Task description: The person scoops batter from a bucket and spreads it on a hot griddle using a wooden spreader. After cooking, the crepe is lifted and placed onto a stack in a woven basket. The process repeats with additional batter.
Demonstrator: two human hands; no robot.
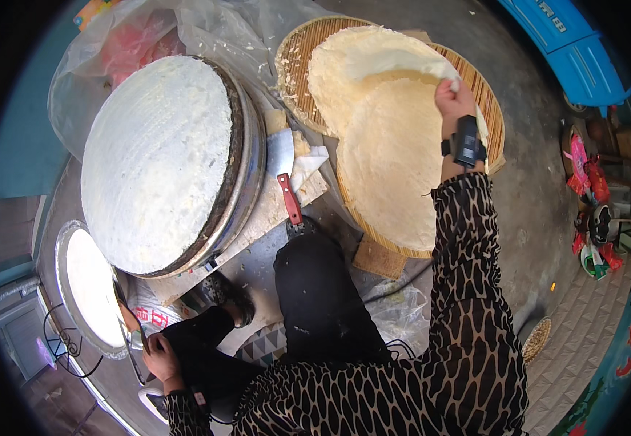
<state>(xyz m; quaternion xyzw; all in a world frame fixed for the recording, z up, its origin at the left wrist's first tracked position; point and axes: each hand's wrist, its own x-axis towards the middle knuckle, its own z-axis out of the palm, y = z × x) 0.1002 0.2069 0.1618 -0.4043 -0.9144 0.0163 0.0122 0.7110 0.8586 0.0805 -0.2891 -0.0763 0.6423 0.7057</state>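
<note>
My right hand (454,98) pinches the edge of a thin pale flatbread sheet (381,52), which lies partly folded over other sheets on two round woven trays (299,65). At the lower left, my left hand (162,355) is closed around the dark handle of a tool (133,321) beside a round basin of white batter (94,289); the tool's far end is hard to make out. A large round griddle (157,163), coated with a white layer, stands at the left. Between griddle and trays lies a scraper with a red handle (289,199), its metal blade on a board.
Clear plastic sheeting (228,32) lies behind the griddle. A brown block (379,257) sits under the near tray. My knees are between griddle and trays. A blue vehicle (577,54) stands at the upper right, with bags and assorted goods (593,180) below it.
</note>
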